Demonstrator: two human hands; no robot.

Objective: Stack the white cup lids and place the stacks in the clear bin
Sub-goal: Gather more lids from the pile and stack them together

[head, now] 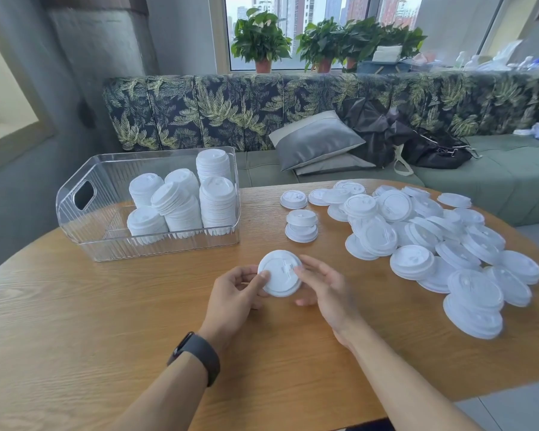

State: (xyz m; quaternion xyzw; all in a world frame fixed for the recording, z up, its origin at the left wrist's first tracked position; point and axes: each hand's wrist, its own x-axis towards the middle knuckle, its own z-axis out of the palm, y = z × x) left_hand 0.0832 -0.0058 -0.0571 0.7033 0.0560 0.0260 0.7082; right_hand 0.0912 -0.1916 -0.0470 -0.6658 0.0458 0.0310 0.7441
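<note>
Several stacks [199, 200] fill the clear bin [75, 241] far left; both hands' fingers [263, 276] pinch one lid [280, 273]; a big loose pile [433, 241] remains right.

The desk [75, 321] runs out of view at the near and left edges, and both forearms are cut off at the bottom edge. Under the held lid [280, 273], most of the left hand's fingers [263, 278] are hidden. In the loose lid pile [433, 244], the near right lids smear with blur, and lower lids lie covered by upper ones. The ribbed near wall of the clear bin [156, 244] distorts the bases of the lid stacks [184, 200]. Clutter on the far right windowsill [495, 62] is too blurred to identify.
</note>
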